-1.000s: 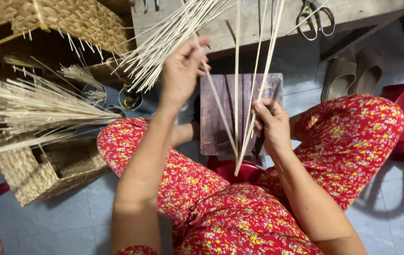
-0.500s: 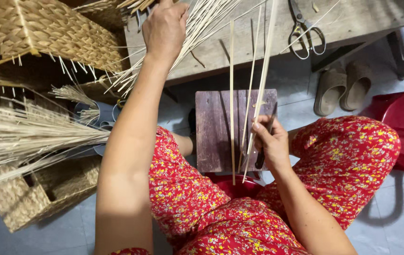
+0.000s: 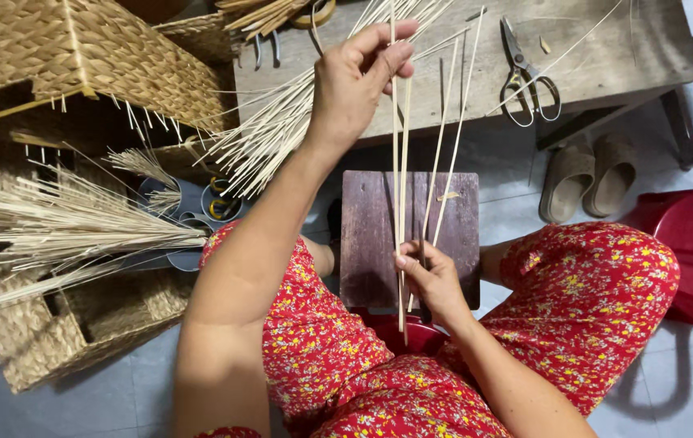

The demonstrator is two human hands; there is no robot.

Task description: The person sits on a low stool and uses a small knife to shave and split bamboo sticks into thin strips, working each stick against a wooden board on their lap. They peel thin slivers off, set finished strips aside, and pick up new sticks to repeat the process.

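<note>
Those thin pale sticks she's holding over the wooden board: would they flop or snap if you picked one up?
The sticks probably spring rather than flop: they run nearly straight between the left hand and right hand. Being so thin, they likely weigh little, and a sharp bend might snap them. The loose bundle on the bench fans out, so they likely slide easily.

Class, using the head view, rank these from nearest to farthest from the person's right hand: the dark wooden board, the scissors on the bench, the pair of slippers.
From the right hand:
1. Dark wooden board, directly under it.
2. Slippers, on the floor, rightward.
3. Scissors, up on the bench, farthest.
</note>
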